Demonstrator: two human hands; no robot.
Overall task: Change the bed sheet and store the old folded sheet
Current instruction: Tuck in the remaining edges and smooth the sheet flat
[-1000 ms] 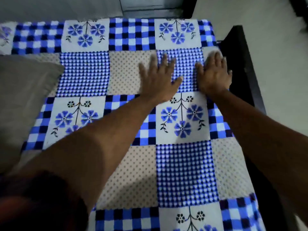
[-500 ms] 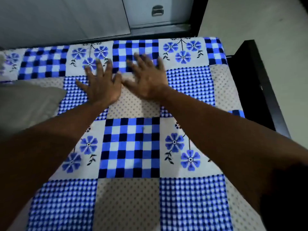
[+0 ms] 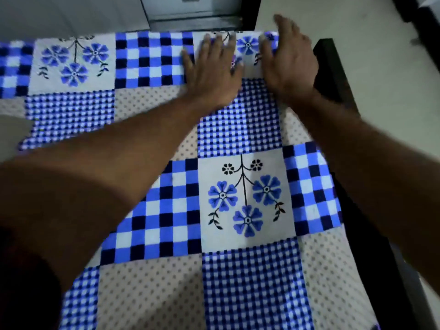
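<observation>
Since the earlier frame both hands are sliding toward the one o'clock corner. The left hand [image 3: 214, 70] and right hand [image 3: 289, 65], grip released, are smoothing the patchwork bed sheet [image 3: 238, 270] spread over the bed. Oversweeping risks dragging that corner off beside the bed frame [image 3: 333, 72].

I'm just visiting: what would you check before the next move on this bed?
1. Bed sheet lies smooth over the visible bed top: ok.
2. Left hand flat on the sheet, fingers spread: ok.
3. Right hand pressing the far right corner: cannot tell, blurred.
4. Sheet edge tucked along the dark bed frame: cannot tell.
5. Old folded sheet ready to store: cannot tell, none in view.
</observation>
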